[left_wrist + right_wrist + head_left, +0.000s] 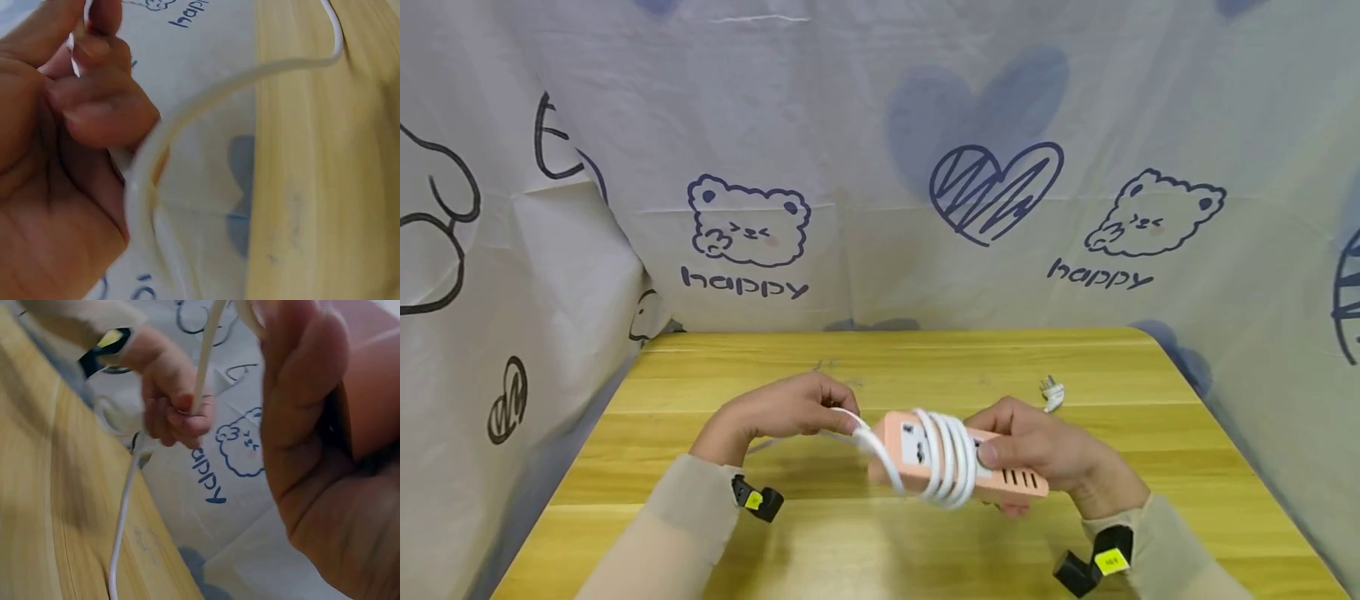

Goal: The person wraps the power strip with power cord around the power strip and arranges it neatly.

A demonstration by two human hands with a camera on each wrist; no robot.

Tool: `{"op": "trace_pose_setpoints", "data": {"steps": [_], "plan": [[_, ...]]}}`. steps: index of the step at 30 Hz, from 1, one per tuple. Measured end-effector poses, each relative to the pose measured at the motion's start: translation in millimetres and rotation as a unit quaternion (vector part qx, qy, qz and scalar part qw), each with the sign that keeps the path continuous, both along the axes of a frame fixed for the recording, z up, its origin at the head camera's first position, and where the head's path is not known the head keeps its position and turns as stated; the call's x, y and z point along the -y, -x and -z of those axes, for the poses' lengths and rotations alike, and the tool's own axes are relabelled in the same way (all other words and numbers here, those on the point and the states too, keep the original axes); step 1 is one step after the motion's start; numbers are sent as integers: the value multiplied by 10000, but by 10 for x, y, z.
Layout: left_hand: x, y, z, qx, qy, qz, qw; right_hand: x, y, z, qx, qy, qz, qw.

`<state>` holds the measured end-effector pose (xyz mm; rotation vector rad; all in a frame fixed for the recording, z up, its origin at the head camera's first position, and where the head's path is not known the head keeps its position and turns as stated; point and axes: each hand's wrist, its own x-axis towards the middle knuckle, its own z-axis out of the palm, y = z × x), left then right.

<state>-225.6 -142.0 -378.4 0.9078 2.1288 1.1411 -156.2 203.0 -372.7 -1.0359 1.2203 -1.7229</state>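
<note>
Left hand [797, 407] pinches one white cord [951, 460]; right hand [1043, 443] grips one pink power strip [914, 443]; one plug [1053, 396] behind.

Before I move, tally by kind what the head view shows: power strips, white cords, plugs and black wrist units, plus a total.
Power strip: 1
White cord: 1
Plug: 1
Black wrist units: 2
Total: 5

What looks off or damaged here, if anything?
No visible spill or damage. Only the backdrop looks untidy: creased at left, a fold breaking its printed pattern. The white cord loops around the peach power strip in the right hand; the left hand pinches its unwound length. Seems normal.
</note>
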Motion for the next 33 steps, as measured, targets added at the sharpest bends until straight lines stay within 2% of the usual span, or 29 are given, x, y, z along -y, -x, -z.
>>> {"op": "trace_pose_setpoints", "data": {"steps": [3, 6, 10, 13, 16, 18, 19, 24, 29, 33], "plan": [[-73, 8, -135, -636, 364, -4, 9973, 66, -38, -80, -292, -937, -183, 9950], [-130, -13, -302, -1165, 582, -15, 9915, 122, -59, -109, -408, -1837, -142, 9820], [-186, -117, -505, -1673, 782, -218, 9826, 87, -54, -48, -309, -2265, 208, 9733], [-247, -237, -630, -2211, 956, -339, 9700, 36, -49, -31, -357, -2517, 666, 9649], [-331, -364, -713, -2843, 1117, -362, 9515, 26, -39, -28, -552, -2997, 1140, 9456], [-384, -438, -741, -3170, 1196, -415, 9400, 43, -33, -24, -687, -3248, 1451, 9321], [-405, -473, -749, -3245, 1235, -478, 9366, 54, -31, -22, -741, -3338, 1610, 9258], [-472, -595, -730, -3535, 1226, -784, 9240, 95, -32, -12, -748, -3487, 2557, 8986], [-552, -700, -683, -3906, 995, -903, 9107, 118, -46, -8, -718, -3448, 3319, 8751], [-603, -773, -628, -4153, 782, -979, 9010, 150, -62, -10, -742, -3381, 4036, 8469]]}}
